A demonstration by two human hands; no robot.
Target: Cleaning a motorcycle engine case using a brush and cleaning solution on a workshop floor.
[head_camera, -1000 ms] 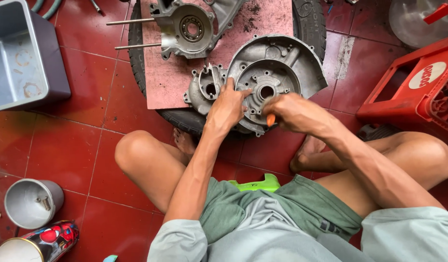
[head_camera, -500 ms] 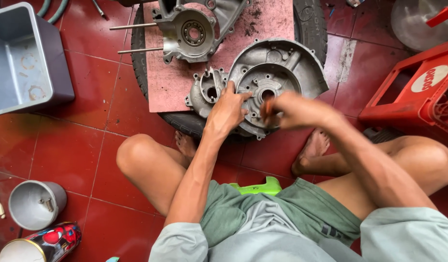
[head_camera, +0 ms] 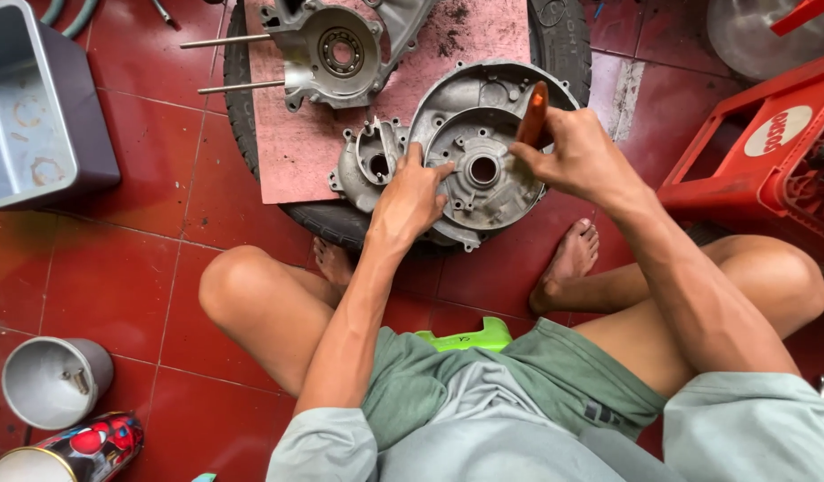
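Pressing left hand (head_camera: 412, 192) flat on engine casing (head_camera: 483, 143) | right hand (head_camera: 577, 161) fingers clamped round orange-handled tool (head_camera: 532, 114) | tyre (head_camera: 564, 45) rim close

The right hand (head_camera: 577, 161) covers most of the orange tool (head_camera: 532, 114), so its working end cannot be seen. The left hand (head_camera: 412, 201) hides part of the casing (head_camera: 483, 152). The tyre (head_camera: 564, 45), red crate (head_camera: 769, 152) and grey tub (head_camera: 37, 107) are cut off by the edges. The can (head_camera: 68, 451) at the bottom is partly out of frame.
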